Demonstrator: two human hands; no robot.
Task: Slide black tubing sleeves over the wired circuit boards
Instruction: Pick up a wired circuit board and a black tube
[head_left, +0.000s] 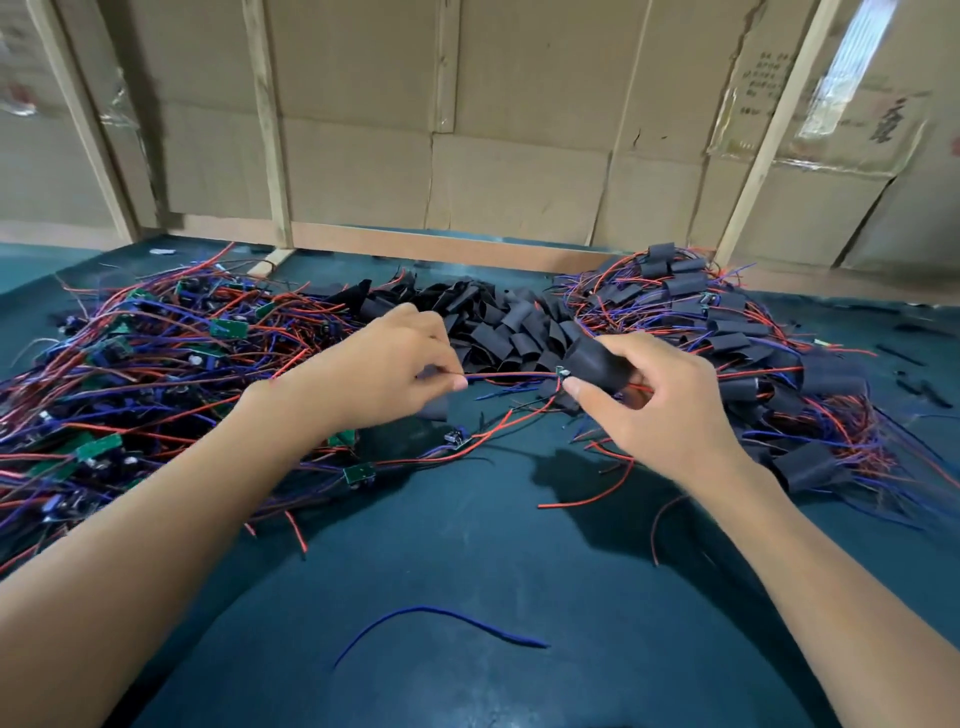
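Two hands engaged: left (410, 358) pinching wires (511, 374) running rightward, axis level, into sleeve (597, 364) gripped by right (660, 400).

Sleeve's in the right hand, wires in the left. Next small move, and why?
Probably pull the wires further left with the left hand while the right hand holds the black sleeve steady. The small board sits just at the sleeve's mouth, mostly inside, and the wires look taut between the hands.
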